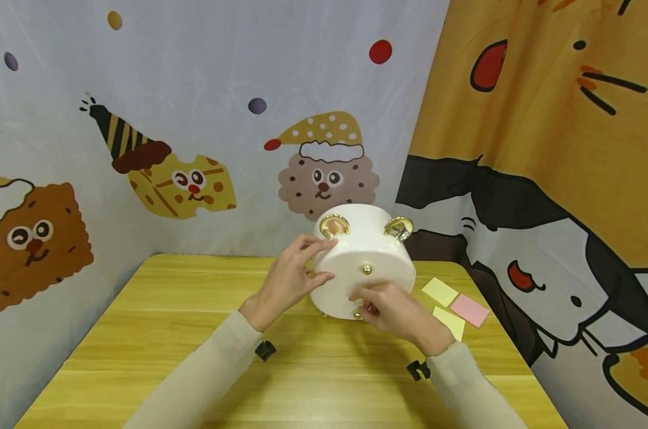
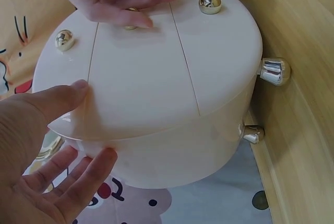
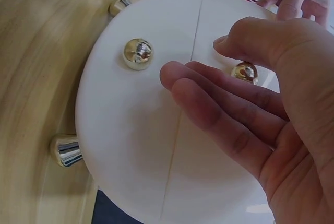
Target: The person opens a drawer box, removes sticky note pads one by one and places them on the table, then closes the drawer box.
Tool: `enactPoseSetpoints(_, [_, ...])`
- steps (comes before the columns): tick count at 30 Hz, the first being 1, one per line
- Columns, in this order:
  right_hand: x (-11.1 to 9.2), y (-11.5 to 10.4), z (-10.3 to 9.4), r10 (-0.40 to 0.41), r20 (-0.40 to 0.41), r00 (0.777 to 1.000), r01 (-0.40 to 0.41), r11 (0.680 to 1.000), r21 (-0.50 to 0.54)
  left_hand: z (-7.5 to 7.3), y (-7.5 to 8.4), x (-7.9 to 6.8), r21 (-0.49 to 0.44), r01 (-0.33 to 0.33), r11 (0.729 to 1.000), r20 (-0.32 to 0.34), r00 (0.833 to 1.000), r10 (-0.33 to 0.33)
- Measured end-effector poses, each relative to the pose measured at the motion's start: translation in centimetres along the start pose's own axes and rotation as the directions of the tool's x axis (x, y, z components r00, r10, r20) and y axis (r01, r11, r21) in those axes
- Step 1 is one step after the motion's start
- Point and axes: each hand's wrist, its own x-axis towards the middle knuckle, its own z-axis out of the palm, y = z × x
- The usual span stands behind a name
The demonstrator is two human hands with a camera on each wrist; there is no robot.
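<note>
A glossy white round box (image 1: 363, 223) with two gold ears stands on the table, its flat face toward me. Thin seams (image 2: 188, 67) cross that face beside a row of gold ball knobs (image 3: 138, 54). My left hand (image 1: 291, 277) grips the box's left edge, thumb on the face and fingers along the curved side. In front of the face, my right hand (image 1: 396, 310) has its fingers loosely bent around the middle knob (image 3: 245, 71), which shows partly behind them. Short gold feet (image 2: 274, 71) hold the box up from the wood.
On the table (image 1: 195, 357), right of the box, lie two yellow sticky notes (image 1: 440, 292) and a pink one (image 1: 470, 310). A printed cartoon curtain (image 1: 195, 77) hangs behind, and an orange one (image 1: 543, 119) along the right. Black devices (image 1: 265, 351) sit at both wrists.
</note>
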Motion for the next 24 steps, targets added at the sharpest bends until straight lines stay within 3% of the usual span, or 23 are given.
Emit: enactPoseSetpoints(24, [-0.4, 1.1, 2.3, -0.025, 0.117, 0.993, 0.023, 1.000, 0.010, 0.0, -0.1, 0.1, 0.013, 0.022, 1.000, 0.021, 1.000, -0.022])
